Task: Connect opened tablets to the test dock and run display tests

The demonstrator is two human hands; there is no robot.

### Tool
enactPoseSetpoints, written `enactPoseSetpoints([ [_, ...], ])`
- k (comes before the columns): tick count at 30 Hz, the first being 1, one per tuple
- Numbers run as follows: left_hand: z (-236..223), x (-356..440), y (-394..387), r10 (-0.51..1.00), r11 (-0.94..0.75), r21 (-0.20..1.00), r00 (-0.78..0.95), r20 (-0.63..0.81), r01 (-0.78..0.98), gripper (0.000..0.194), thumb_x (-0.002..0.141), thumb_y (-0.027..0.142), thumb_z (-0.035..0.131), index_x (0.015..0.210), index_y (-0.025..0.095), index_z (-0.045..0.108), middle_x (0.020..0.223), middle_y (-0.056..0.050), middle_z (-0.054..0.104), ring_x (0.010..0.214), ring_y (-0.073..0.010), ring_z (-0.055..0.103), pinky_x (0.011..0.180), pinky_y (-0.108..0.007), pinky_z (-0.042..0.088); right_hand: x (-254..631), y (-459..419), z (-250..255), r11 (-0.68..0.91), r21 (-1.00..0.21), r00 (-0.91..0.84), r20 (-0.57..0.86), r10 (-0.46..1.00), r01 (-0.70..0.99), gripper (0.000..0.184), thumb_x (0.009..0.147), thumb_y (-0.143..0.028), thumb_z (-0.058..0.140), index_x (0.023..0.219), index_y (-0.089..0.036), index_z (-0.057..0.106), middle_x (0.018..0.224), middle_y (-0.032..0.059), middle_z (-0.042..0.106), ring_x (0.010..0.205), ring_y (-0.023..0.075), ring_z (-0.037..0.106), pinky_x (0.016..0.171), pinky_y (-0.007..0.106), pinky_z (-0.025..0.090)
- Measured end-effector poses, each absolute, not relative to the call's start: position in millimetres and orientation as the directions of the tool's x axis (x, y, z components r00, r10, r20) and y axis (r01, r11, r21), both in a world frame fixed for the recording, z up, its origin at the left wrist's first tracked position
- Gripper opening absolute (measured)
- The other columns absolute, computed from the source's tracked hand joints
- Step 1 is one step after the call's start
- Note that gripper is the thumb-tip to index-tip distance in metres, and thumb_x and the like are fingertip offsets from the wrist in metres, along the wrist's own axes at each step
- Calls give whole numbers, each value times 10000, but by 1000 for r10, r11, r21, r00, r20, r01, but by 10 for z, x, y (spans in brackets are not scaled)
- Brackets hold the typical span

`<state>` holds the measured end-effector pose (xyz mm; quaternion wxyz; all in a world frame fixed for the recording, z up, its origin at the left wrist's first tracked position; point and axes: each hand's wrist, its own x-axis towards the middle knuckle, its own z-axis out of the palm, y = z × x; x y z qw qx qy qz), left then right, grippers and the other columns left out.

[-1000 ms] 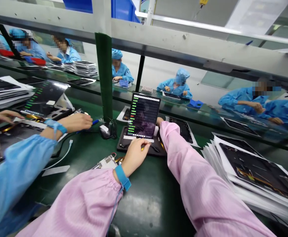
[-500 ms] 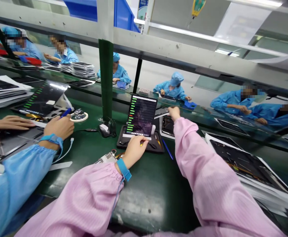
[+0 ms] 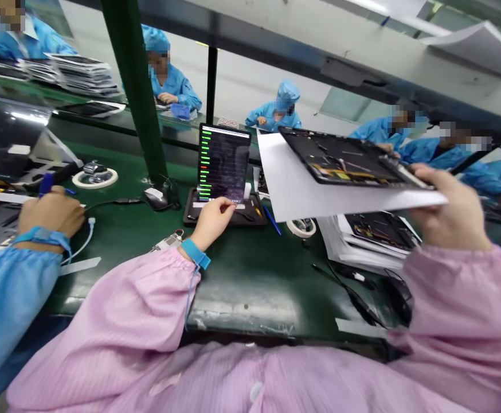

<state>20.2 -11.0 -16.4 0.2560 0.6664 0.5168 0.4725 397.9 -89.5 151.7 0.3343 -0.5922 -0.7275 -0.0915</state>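
Note:
My right hand (image 3: 452, 209), raised on the right, grips the edge of a white paper sheet (image 3: 293, 195) together with an opened black tablet housing (image 3: 353, 152) lying on it. Flex cables and small parts show inside the housing. My left hand (image 3: 214, 221), with a blue wrist strap (image 3: 196, 253), has its thumb and fingers pinched at the front of a black tray (image 3: 257, 218). What is between those fingertips is too small to make out. Behind them a lit screen (image 3: 224, 163) stands upright in the tray, showing a list with green bars and a red one.
A stack of papers and housings (image 3: 362, 246) stands on the right, near black cables (image 3: 353, 292). A blue pen (image 3: 273, 221), a tape roll (image 3: 301, 228) and a mouse (image 3: 156, 198) lie on the green bench (image 3: 250, 275). A co-worker's hand (image 3: 50, 212) works at left.
My right hand has moved from beyond the screen to the right and nearer, lifting the sheet and housing. My left hand stays at the tray. The view has shifted right and down.

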Motion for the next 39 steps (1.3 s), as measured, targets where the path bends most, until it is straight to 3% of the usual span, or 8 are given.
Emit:
enactPoseSetpoints([
  [2,-132,172,-108,934,-323,838,7,357,440,174,817,272,539,843,151,662,864,-41,702,808,-170,619,764,-273,460,3966,-1313,1140,278,-297,-49,598,800,914,437,756,-493,615,1159,-337,547,1262,79,528,1224,376,444,1017,529,323],
  [5,-87,104,-96,932,-301,847,-51,358,438,182,803,285,550,834,149,667,868,-42,705,812,-171,620,770,-274,463,3629,-1739,511,152,-623,230,489,841,767,360,709,-481,653,1024,-318,594,1199,73,587,1186,351,498,1029,514,367],
  [11,-17,50,-154,945,-295,894,-32,325,337,219,783,314,580,849,131,681,896,-57,708,821,-165,627,794,-281,473,3118,-1991,-319,-70,-917,418,111,902,394,364,864,-498,458,1113,-233,486,870,55,646,697,208,632,644,370,529],
  [14,14,89,-241,958,-252,897,222,179,364,205,741,308,621,803,130,702,849,-49,713,783,-159,626,770,-276,477,3202,-1987,-312,-94,-849,197,12,980,521,400,835,-503,530,1121,-225,502,903,69,647,727,223,625,691,395,524],
  [19,-22,145,-343,808,-192,857,572,-138,478,179,686,290,664,770,149,736,703,-32,696,646,-141,610,597,-234,467,3009,-1721,-47,270,-404,-167,272,948,874,256,874,-402,555,1037,-207,585,1042,122,622,1004,300,558,908,485,426],
  [24,-133,172,-366,707,-93,852,637,-307,515,141,648,242,673,747,153,719,627,-17,667,587,-134,612,530,-213,468,2312,-1228,-157,535,-494,-544,142,827,685,37,871,-200,586,907,-206,588,896,47,614,884,206,543,804,353,444],
  [30,-99,232,-417,637,-6,784,607,-475,620,119,654,166,595,731,144,683,506,16,612,481,-113,588,487,-191,457,2064,-1031,-458,437,-588,-449,136,883,681,110,795,-182,669,769,-198,564,760,-1,565,763,169,509,728,315,393],
  [39,-79,256,-432,627,-158,749,651,-428,644,148,620,149,558,683,147,692,524,28,593,460,-92,531,457,-174,381,2072,-1059,-454,418,-644,-425,155,892,641,112,799,-136,633,755,-202,554,738,-15,552,748,158,504,724,301,371],
])
